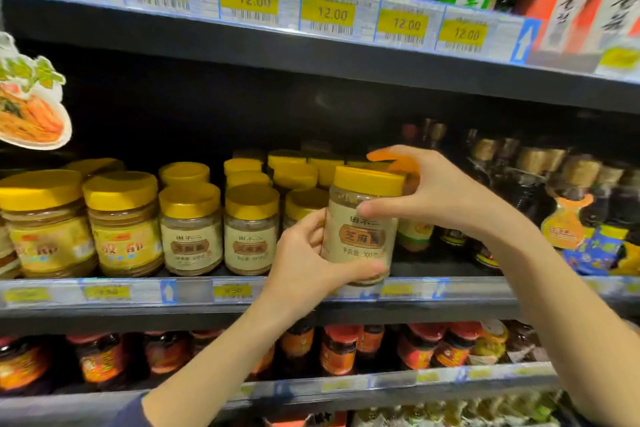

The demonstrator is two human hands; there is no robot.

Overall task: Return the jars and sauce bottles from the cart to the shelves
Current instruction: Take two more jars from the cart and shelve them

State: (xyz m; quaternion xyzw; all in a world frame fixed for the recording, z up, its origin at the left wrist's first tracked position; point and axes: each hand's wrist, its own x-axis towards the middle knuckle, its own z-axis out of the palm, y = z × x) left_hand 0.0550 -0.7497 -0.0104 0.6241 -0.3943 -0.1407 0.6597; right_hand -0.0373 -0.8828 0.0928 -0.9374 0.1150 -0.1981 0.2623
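Note:
A sesame paste jar (360, 236) with a yellow lid and cream label is upright at the front edge of the middle shelf (194, 291). My left hand (304, 263) grips its lower left side, thumb curled under the base. My right hand (426, 191) holds the jar's upper right side, thumb across the glass below the lid and fingers arched over the lid. Two matching jars (221, 229) stand just to the left on the same shelf, with more yellow-lidded jars behind them.
Larger yellow-lidded jars (86, 222) fill the shelf's left part. Dark sauce bottles (540, 191) with gold caps stand to the right. Red-lidded jars (339, 347) line the shelf below. The top shelf (311, 45) carries bottles and yellow price tags. A food picture card (31, 107) hangs at left.

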